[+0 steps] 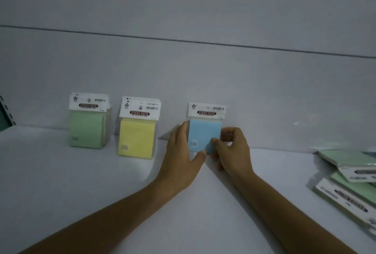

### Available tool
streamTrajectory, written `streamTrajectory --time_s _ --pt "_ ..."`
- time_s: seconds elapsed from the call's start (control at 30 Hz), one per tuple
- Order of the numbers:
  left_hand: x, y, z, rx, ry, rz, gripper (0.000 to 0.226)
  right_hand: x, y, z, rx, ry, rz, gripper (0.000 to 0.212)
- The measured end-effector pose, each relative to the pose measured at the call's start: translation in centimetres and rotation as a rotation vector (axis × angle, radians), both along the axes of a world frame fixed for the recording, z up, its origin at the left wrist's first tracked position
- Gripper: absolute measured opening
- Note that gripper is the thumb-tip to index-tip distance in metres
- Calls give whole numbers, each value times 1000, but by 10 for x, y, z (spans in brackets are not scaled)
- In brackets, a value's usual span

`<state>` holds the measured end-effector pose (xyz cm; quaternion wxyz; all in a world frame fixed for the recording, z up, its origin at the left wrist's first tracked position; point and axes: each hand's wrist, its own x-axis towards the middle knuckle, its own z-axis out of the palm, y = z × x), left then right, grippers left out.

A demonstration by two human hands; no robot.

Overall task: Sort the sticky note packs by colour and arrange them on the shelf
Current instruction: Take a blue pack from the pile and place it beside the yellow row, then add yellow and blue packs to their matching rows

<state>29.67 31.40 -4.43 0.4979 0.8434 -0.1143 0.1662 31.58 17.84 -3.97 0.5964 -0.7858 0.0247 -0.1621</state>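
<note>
Right grip (232, 150) pinches the upright blue pack (203, 133); left grip (181, 156) rests flat against it. A hasty release could tip it forward.

White shelf (61, 182) with sticky note packs (136, 137)

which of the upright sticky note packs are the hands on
The blue pack, rightmost of the upright ones: the right hand pinches its lower corner, the left hand touches its side. The green packs and yellow packs stand untouched.
</note>
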Motion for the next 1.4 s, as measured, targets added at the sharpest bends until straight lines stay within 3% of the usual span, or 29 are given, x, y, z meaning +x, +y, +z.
streamTrajectory --time_s 0.27,0.53,0.87,1.1,1.4 --pt "-12 -3 8 335 -290 2 71 -26 -2 15 2 -36 -100 17" --pt "-28 -2 15 660 -414 -118 55 -118 -31 26 -422 -19 -229 29" --pt "-111 -70 47 654 -354 -405 59 -223 -75 28 -665 115 -439 43" --pt "-174 -123 39 761 -357 -503 58 -280 -119 18 -671 127 -524 41" --pt "-245 -235 25 802 -289 -570 55 -381 -237 13 -576 171 -575 44"
